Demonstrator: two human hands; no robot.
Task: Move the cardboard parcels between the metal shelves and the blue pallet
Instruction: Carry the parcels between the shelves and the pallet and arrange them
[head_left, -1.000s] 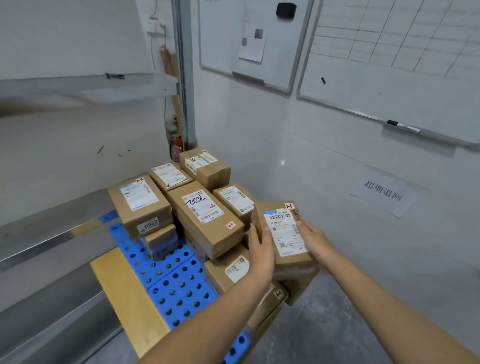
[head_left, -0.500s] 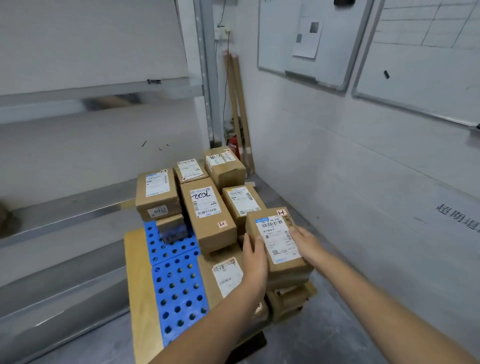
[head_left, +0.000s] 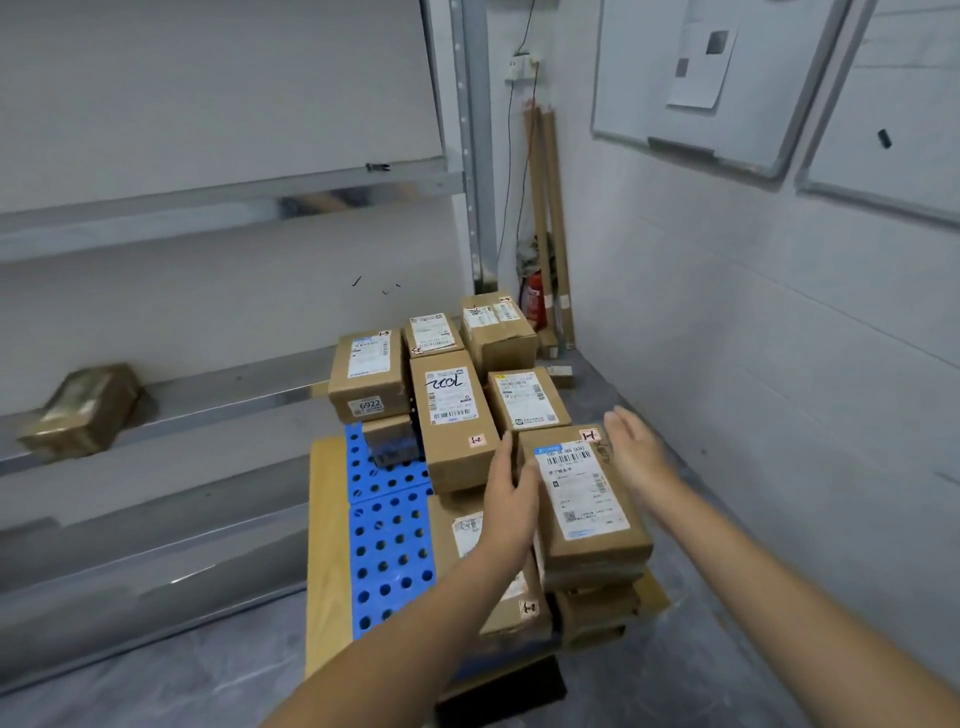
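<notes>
Several labelled cardboard parcels are stacked on the blue pallet (head_left: 390, 551), which lies on a wooden board. The nearest parcel (head_left: 582, 493), with a long white label, rests on top of the front right stack. My left hand (head_left: 511, 499) lies flat against its left side, fingers straight. My right hand (head_left: 631, 449) hovers open just off its far right corner, not touching it. A tall parcel marked in black pen (head_left: 451, 415) stands behind my left hand. One more parcel (head_left: 83, 410) lies on the metal shelves (head_left: 208, 395) at the left.
A white wall runs close along the right, with whiteboards (head_left: 691, 78) above. A red fire extinguisher (head_left: 535, 301) and wooden poles stand in the far corner beside the shelf upright. Grey floor shows in front of the pallet.
The front parcel has been set down on the right stack. My right hand has come off it and opened, and my left hand has loosened to a flat touch. The view has swung left.
</notes>
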